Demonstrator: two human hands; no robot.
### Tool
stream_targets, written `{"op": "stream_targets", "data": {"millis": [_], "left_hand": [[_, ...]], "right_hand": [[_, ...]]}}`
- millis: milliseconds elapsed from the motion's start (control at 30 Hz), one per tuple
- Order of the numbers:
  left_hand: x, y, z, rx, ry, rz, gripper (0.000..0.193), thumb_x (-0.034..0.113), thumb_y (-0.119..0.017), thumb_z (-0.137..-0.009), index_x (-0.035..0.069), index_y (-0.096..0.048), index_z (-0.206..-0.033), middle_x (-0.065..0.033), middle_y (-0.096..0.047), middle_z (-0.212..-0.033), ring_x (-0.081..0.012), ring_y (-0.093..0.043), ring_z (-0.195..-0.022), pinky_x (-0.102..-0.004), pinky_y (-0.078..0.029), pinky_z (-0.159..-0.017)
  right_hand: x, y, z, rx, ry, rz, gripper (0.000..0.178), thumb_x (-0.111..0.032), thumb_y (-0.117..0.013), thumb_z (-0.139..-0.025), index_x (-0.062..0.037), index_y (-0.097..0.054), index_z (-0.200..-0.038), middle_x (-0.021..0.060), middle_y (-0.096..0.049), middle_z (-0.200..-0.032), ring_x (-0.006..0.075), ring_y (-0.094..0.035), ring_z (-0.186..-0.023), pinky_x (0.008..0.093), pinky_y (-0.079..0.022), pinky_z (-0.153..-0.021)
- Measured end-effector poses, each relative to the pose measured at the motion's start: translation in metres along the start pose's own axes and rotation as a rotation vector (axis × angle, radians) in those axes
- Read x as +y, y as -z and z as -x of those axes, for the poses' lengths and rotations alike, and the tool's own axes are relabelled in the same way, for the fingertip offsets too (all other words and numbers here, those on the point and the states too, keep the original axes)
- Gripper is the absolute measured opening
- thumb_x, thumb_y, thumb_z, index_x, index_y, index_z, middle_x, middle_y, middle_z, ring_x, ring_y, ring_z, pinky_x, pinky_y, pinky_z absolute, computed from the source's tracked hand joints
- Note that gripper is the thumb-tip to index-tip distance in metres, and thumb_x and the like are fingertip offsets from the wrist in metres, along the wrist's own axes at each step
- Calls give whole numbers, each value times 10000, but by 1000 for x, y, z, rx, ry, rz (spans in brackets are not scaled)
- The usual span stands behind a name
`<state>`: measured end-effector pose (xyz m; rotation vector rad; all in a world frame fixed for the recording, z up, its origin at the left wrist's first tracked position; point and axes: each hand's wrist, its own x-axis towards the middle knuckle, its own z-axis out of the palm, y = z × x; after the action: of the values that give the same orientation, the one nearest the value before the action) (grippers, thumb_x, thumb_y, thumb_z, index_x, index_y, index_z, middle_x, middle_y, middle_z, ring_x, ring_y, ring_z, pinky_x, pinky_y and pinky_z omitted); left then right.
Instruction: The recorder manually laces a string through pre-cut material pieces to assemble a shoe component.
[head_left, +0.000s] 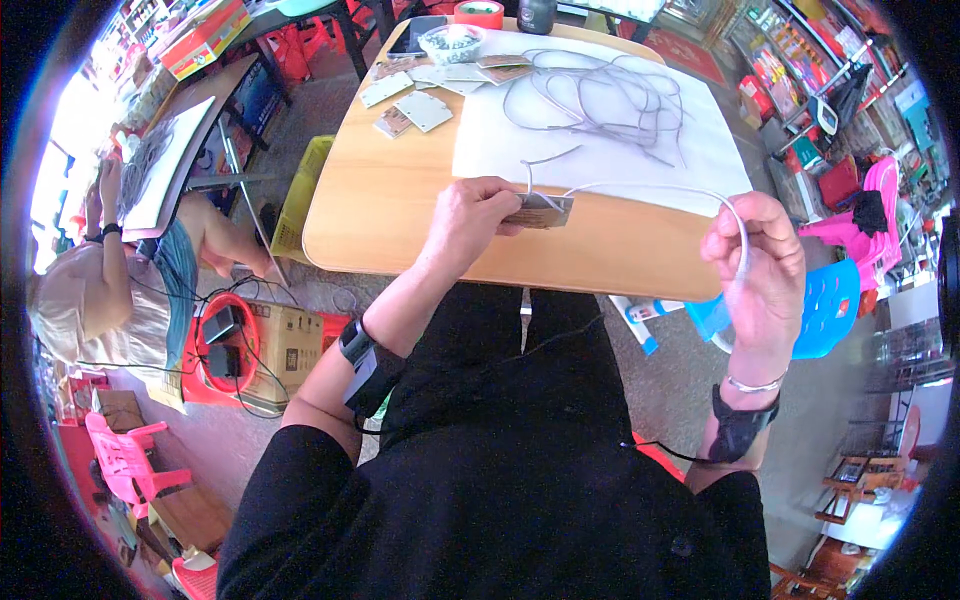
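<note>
My left hand (474,222) pinches a small flat card (548,211), brown and grey, above the near edge of the table. A thin pale grey cord (650,186) runs from the card in an arc to my right hand (765,255). The curled fingers of that raised hand, off the table's right corner, hold the cord. A short cord end stands up from the card near my left fingertips. How the cord passes through the card is too small to tell. Farther back lies a loose tangle of grey cord (610,95) on a white sheet (490,150).
Several small flat cards (425,110) lie at the table's (380,200) far left, near a bowl (452,43), a phone (417,37), a red roll (478,14) and a dark bottle (536,15). A co-worker (120,290) sits at a left table. A blue basket (825,310) stands right.
</note>
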<state>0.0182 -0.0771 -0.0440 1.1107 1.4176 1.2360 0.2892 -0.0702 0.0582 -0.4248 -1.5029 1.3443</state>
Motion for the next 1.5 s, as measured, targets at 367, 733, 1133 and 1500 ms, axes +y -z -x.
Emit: {"op": "stream_targets", "data": {"millis": [367,733,1133,1500], "left_hand": [[-10,-11,-22,-44,218,632,203,92,-490,-888,-93,-541,-956,-179,-588,-1014,-286,-621,-884,-387,-590,-711],[-9,-23,-19,-73,225,897,172,72,-515,-878,-83,-543,-949,-159,-586,-943,-263,-623,-852,-400,-584,-745],[-10,-22,-14,-20,173,782,147,33,-541,-854,-82,-573,-940,-131,-603,-928,-214,-615,-849,-321,-553,-769],[-15,-25,-15,-28,118,774,138,12,-569,-845,-94,-593,-930,-120,-607,-940,-174,-609,-857,-255,-531,-788]], "right_hand": [[6,-43,-2,320,-104,312,108,-113,-588,-874,-12,-624,-883,52,-600,-767,66,-489,-602,208,-375,-529],[116,-65,-15,109,-209,987,171,-164,-624,-821,-20,-620,-729,140,-550,-552,224,-553,-477,333,-408,-480],[129,-64,-20,171,-277,748,170,-173,-645,-807,-5,-638,-790,89,-583,-555,163,-546,-477,315,-398,-466],[134,-61,-22,177,-416,603,212,-195,-600,-827,-2,-634,-747,20,-514,-509,76,-460,-470,278,-349,-445]]}}
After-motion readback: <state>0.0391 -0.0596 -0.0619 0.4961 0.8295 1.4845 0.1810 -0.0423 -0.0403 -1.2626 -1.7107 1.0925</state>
